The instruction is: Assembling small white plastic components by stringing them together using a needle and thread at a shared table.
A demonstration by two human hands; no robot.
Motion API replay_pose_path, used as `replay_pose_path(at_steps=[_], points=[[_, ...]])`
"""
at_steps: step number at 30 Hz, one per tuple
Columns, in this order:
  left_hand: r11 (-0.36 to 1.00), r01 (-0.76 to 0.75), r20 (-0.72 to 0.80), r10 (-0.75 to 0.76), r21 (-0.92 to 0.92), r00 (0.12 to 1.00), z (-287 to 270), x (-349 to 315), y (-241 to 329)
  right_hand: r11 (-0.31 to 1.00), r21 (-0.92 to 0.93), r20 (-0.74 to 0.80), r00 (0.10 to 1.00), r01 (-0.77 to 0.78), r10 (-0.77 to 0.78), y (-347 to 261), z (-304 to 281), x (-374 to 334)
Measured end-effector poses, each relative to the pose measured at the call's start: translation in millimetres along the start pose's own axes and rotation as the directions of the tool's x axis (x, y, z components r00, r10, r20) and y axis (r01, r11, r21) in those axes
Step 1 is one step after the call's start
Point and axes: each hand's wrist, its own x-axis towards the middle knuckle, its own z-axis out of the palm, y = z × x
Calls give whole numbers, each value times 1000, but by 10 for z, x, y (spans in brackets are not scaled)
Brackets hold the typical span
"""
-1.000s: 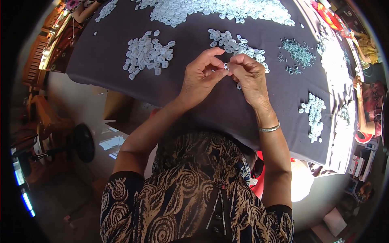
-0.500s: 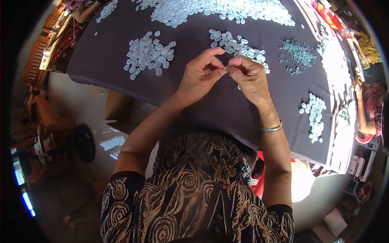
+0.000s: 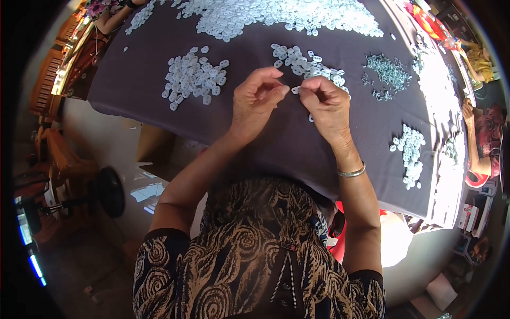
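Between the thumb and forefinger of my right hand (image 3: 326,106) is a small white oval plastic piece (image 3: 295,90), its left end sticking out. My left hand (image 3: 256,103) hovers just left of it, thumb and curved fingers apart, with nothing visible in them. Both hands are above the dark tablecloth (image 3: 255,58). Just beyond my right hand lies a loose pile of white oval plastic pieces (image 3: 303,63), partly hidden by the fingers. A second pile of such pieces (image 3: 194,77) is left of my left hand.
A large heap of white pieces (image 3: 287,16) spreads along the far side. Small dark metal screws or pins (image 3: 390,72) lie to the right, with another white cluster (image 3: 411,154) nearer. Other people's arms show at far left (image 3: 111,21) and right (image 3: 473,138). A black fan (image 3: 110,192) stands left.
My left hand has drawn away to the left from my right hand, and its thumb and fingers have parted. The white piece stays in my right hand's pinch.
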Motion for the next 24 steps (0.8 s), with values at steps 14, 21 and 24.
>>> replay_pose_path(at_steps=[14,21,24], points=[[986,37,39,-31,-160,999,116,-77,-12,588,-649,171,845,483,-506,-98,58,-27],[976,96,96,-78,-197,992,51,-63,-23,792,-496,131,932,356,-337,-86,46,-10],[986,50,117,-32,-160,993,14,-43,-11,883,-399,135,968,249,-212,-114,20,3]])
